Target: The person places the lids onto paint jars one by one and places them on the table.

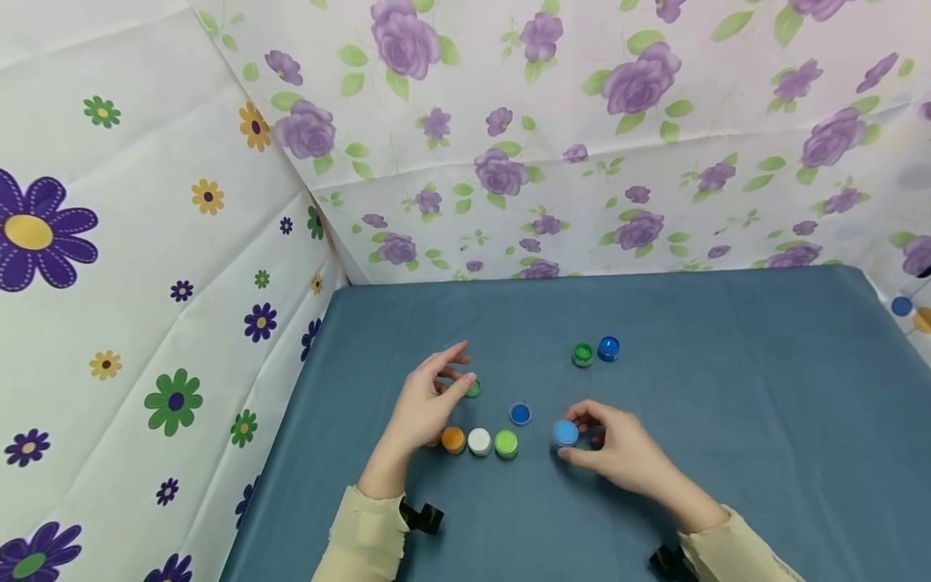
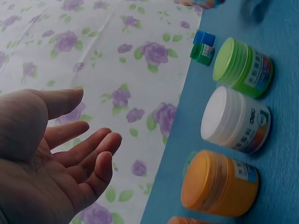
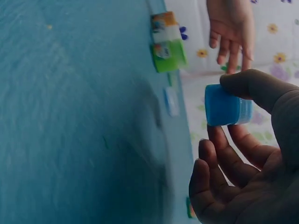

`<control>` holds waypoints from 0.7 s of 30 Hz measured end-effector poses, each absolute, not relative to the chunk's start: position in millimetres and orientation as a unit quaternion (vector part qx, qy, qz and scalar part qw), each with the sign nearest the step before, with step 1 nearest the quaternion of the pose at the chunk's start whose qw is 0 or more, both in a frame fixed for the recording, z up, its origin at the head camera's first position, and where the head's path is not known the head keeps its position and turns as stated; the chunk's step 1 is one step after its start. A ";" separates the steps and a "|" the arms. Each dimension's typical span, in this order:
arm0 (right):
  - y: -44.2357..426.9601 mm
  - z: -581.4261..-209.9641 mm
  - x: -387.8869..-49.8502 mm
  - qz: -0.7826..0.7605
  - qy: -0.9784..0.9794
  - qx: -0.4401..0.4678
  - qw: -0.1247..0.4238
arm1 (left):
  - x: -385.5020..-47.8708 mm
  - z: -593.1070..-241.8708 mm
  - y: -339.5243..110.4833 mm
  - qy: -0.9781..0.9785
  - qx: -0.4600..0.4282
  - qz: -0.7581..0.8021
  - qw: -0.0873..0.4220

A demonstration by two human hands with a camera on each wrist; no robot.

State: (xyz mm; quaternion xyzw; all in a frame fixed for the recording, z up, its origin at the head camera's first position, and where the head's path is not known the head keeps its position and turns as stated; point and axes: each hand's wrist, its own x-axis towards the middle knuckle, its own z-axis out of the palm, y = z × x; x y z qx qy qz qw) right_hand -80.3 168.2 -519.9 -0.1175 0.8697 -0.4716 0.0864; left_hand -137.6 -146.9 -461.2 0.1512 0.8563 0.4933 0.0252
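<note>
Sky-blue jar (image 1: 566,433): raised over the blue table (image 1: 764,404), to the right of the light green jar (image 1: 506,444) in the head view. Right hand (image 1: 618,449): grasping the sky-blue jar, thumb on one side and fingertips opposite, lid end up. Left hand (image 1: 427,398): fingers relaxed, nothing in its grasp, above the table near the green lid (image 1: 474,389). Apply only enough pressure to prevent slipping; the smooth, round wall is likely to turn if thumb and fingertips are not directly opposed. Hold the base level with the table. For any set-down, lower vertically so that the base meets the surface flat; avoid sliding. Allow clearance from the blue lid (image 1: 520,414), lying loose nearby, and from the light green jar, which stands in a row with the white jar (image 1: 479,442) and the orange jar (image 1: 453,440). Relax thumb and fingertips together, only after full contact.
</note>
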 end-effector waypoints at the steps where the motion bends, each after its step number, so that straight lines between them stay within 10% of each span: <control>1: 165.4 -521.9 -81.5 -0.467 0.871 -0.126 0.090 | -137.6 -461.7 -148.1 0.857 0.148 0.494 0.022; 21: 134.2 -534.4 -86.4 -0.404 0.892 -0.167 0.111 | -142.7 -464.1 -153.3 0.858 0.130 0.496 0.022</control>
